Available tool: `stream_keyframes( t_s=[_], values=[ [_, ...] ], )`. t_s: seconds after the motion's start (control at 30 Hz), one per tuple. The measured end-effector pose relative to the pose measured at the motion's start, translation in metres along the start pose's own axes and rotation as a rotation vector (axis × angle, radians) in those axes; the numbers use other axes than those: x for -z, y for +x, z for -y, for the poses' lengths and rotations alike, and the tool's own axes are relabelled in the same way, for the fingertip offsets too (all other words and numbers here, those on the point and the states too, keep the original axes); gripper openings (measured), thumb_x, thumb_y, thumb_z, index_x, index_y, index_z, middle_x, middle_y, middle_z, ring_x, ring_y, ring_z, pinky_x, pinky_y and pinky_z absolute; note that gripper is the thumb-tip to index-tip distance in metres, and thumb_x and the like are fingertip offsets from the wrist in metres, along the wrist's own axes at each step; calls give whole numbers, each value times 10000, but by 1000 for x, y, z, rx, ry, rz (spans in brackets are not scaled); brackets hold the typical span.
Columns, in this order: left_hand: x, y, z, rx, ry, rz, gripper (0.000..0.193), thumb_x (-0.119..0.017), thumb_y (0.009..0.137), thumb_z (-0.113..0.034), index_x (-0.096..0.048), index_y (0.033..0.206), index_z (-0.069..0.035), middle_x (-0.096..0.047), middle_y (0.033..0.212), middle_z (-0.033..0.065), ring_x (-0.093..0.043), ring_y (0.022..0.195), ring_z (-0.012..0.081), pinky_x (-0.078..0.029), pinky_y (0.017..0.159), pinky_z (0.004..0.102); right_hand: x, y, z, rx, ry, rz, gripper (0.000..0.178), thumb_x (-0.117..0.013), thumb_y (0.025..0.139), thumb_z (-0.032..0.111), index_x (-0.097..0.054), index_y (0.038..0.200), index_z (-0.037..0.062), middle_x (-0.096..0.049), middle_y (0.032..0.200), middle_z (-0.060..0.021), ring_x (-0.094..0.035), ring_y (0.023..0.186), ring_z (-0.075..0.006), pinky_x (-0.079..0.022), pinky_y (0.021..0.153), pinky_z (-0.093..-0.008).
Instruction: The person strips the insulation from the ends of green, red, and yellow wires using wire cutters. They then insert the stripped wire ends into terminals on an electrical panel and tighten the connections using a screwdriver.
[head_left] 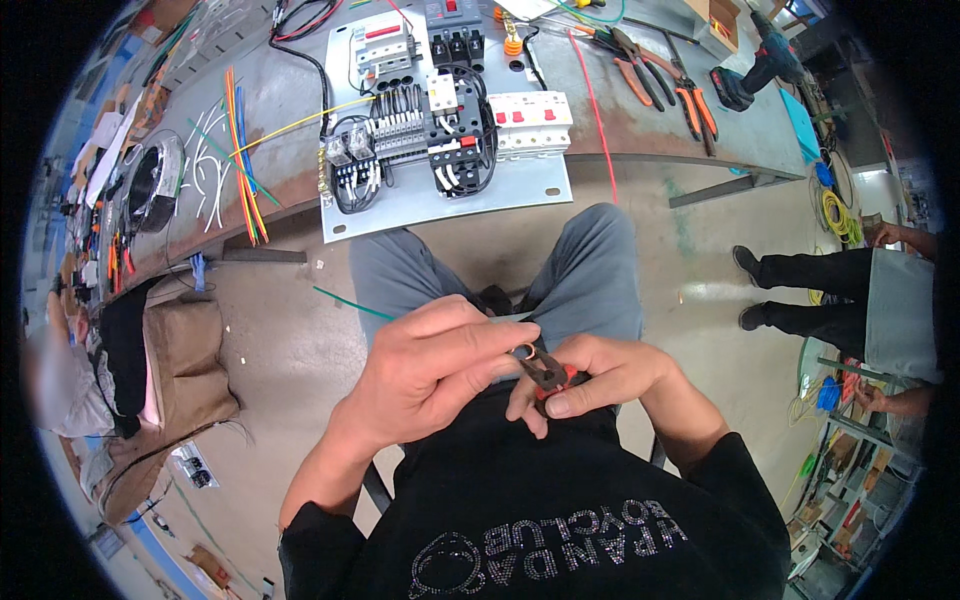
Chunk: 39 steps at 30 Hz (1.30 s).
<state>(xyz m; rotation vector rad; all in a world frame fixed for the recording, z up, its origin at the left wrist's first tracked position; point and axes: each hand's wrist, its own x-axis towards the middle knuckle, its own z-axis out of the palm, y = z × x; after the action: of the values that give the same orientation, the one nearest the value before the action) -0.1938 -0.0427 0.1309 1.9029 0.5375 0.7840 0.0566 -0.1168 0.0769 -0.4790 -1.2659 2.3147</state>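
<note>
Wire thin, green, one end sticking out beyond the left hand, over the lap; pliers dark-headed, red-handled, beside its fingertips. Left hand pinches the wire, knuckles up; right hand, thumb uppermost, grips the pliers' handles.
</note>
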Motion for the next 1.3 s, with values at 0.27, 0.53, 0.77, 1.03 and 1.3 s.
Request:
stream_keyframes(
  t_s=[0.27, 0.53, 0.77, 1.03, 1.3],
  values=[
    [1, -4, 2, 28, 2, -2, 314, -782, 874, -33, -777, 1188, -13, -686, 831, 84, -604, 704, 196, -474, 625, 316, -9, 1, 2, 107, -222, -217, 379, -654, 1060, 226, -638, 1337, -34, -713, 1015, -41, -665, 962, -136, -527, 891, -310],
    [0, -1, -1, -13, 79, -10, 307, -794, 866, -42, -778, 1170, -8, -704, 853, 90, -643, 717, 208, -507, 638, 323, -18, -9, 8, -13, -186, -323, 288, -687, 1035, 212, -684, 1223, -7, -672, 921, -14, -624, 822, -103, -513, 775, -292],
    [-4, -1, -13, 13, 171, -23, 295, -783, 862, -21, -772, 1156, -5, -711, 864, 108, -657, 718, 225, -517, 641, 328, -25, -1, -3, 212, -445, -504, 177, -675, 1026, 184, -686, 1067, 13, -638, 833, -41, -583, 741, -132, -477, 694, -309],
    [-7, 2, -15, -14, 223, -59, 300, -777, 846, 13, -767, 1146, 0, -725, 876, 119, -669, 718, 240, -523, 650, 329, -28, 3, -2, 250, -714, -672, 157, -717, 959, 105, -663, 1063, 0, -591, 801, -108, -587, 696, -262, -471, 665, -362],
    [-13, 4, -18, 25, 258, -109, 305, -783, 830, 38, -767, 1133, 4, -719, 858, 118, -675, 719, 239, -528, 658, 329, -26, 12, -10, 331, -913, -818, 231, -732, 875, 10, -633, 1084, 11, -569, 826, -120, -592, 703, -312, -465, 642, -390]
  ],
)
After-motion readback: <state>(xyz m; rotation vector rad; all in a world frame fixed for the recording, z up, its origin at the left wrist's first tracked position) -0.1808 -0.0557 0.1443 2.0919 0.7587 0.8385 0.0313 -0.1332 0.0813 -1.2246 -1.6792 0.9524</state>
